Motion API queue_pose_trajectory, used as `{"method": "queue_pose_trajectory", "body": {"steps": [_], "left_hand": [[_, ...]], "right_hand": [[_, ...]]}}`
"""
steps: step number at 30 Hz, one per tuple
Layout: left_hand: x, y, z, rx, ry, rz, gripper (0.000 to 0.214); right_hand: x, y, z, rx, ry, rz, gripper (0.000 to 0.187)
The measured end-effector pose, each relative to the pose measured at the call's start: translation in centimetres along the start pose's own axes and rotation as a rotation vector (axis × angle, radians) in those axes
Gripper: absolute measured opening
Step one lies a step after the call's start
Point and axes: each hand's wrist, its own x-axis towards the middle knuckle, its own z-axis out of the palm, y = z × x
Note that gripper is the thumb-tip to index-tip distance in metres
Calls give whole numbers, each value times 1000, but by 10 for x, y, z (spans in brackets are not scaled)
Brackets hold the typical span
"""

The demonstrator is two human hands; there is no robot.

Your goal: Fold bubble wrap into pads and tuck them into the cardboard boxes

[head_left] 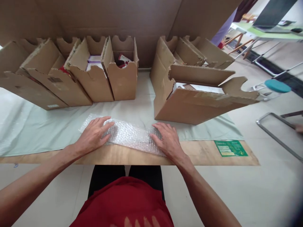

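Observation:
A sheet of clear bubble wrap (129,134) lies near the front edge of the wooden table (203,156), partly on a pale green cloth (38,126). My left hand (94,134) rests flat on its left part with fingers stretched out. My right hand (167,138) lies flat on its right end, fingers spread. Neither hand grips anything.
Several open cardboard boxes (123,75) with small packets stand in a row at the back left. A larger open box (194,97) stands at the right. A green card (230,148) lies on the table's right front. A teal stool (276,85) and metal frames stand to the right.

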Motion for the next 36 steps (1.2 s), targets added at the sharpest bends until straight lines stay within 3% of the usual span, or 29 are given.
{"method": "queue_pose_trajectory", "body": {"steps": [5, 9, 13, 15, 17, 20, 22, 26, 30, 36], "left_hand": [[22, -11, -4, -3, -199, 5, 47], [30, -14, -12, 31, -196, 40, 56], [36, -2, -21, -17, -139, 174, 61], [42, 6, -22, -25, -155, 221, 63], [48, 13, -19, -14, -212, 236, 61], [54, 19, -12, -6, -322, 208, 50], [55, 21, -10, 11, -341, 181, 45], [55, 24, -11, 111, -330, 172, 49], [56, 26, -15, 164, -323, 180, 48], [56, 34, -26, 44, -140, 260, 52]], "right_hand": [[15, -11, 5, -31, -113, -12, 12], [11, -15, -4, -19, 33, -121, 16], [3, -19, -14, -10, 165, -269, 15], [2, -18, -14, -55, 131, -260, 10], [2, -14, -12, -149, 48, -164, 5], [3, -9, -7, -226, -103, -37, 5], [4, -7, -4, -213, -140, -34, 11], [2, -9, -4, -216, -31, -96, 14], [-4, -10, -9, -140, 161, -213, 14], [-11, -21, -24, -31, 343, -391, 14]]}}
